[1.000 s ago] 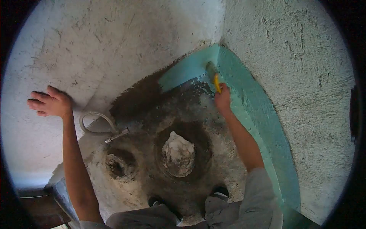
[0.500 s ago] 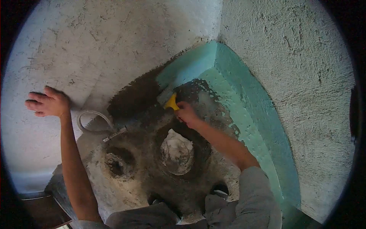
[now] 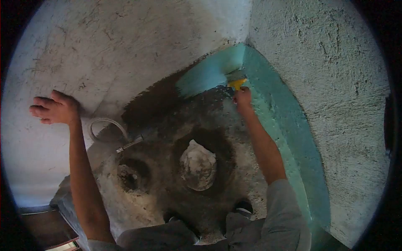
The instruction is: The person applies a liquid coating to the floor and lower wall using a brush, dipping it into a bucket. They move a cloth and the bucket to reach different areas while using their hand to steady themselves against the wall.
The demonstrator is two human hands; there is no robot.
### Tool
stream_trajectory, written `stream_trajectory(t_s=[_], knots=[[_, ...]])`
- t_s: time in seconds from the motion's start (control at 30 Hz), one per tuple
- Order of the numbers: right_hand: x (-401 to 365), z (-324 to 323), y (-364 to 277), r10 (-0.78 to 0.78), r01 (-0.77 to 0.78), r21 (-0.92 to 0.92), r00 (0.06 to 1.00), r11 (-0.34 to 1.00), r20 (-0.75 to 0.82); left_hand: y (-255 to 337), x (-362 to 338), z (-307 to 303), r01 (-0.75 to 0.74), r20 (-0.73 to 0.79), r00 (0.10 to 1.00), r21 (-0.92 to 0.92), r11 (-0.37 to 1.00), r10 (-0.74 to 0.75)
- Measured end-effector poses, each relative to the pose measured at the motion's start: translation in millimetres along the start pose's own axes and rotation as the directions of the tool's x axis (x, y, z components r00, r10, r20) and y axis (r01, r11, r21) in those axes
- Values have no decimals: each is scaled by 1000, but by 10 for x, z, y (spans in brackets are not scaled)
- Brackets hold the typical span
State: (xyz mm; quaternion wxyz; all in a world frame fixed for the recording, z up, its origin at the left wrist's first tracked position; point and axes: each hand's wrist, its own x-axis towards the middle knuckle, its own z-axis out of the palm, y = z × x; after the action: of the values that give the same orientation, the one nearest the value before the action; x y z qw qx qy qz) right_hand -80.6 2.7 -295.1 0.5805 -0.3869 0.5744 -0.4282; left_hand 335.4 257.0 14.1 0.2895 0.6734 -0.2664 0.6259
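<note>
My right hand grips the yellow handle of a wide paintbrush. Its bristle end is against the teal coating low in the corner, where wall and floor meet. My left hand lies flat on the bare plaster wall, fingers spread, holding nothing. Beside the coated patch, a dark damp-looking band runs along the foot of the wall. The teal coating also covers the base of the right-hand wall.
A braided hose with a metal end hangs by the left wall. On the floor, a pale lump sits in a dark ring, and a rough-edged hole lies left of it. My shoes stand close behind these.
My right hand has moved the paintbrush right and up into the corner. Teal coating now covers more of the lower left wall. My left hand stays on the wall.
</note>
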Motion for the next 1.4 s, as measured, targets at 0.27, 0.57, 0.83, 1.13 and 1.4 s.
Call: stream_trajectory(t_s=[0.27, 0.57, 0.83, 1.13, 1.4], knots=[[-757, 606, 857, -34, 65, -56, 900, 996, 434, 47, 6, -46, 21, 13, 1000, -30, 999, -21], [-284, 130, 271, 145, -262, 110, 785, 959, 602, -12, -4, -10, 31, 21, 999, -40, 999, -30], [126, -152, 4, -16, 16, 36, 1000, 999, -9, -10, -6, 4, 4, 2, 1000, -12, 1000, -4], [-812, 595, 664, 10, 186, -375, 887, 908, 463, 46, 9, -30, 3, -12, 1000, -31, 1000, -3], [-817, 321, 139, 220, -163, -150, 784, 975, 580, 15, 4, -11, -2, -12, 1000, -28, 1000, 2]])
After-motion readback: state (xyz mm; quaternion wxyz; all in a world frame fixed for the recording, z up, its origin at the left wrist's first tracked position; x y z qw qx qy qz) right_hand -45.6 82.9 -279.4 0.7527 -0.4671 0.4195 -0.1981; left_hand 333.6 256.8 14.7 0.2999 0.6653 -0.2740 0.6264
